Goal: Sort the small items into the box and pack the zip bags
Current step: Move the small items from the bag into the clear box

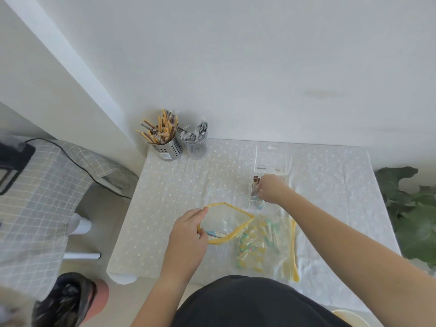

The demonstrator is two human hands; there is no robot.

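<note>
Bag (226, 223) mouth pinched open by left fingers (203, 212); right fingers (260, 193) inside box (256, 199).

A single wide-angle camera on the person's head looks steeply down and forward at the table (179, 185), close above it; the white wall (259, 67) rises at the far edge, edges bending outward.

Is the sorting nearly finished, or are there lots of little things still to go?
Not nearly. The right hand is at the clear box, which already holds a few pieces. The left hand holds one zip bag open. The second bag, lying beside it, still holds many small pieces.
</note>
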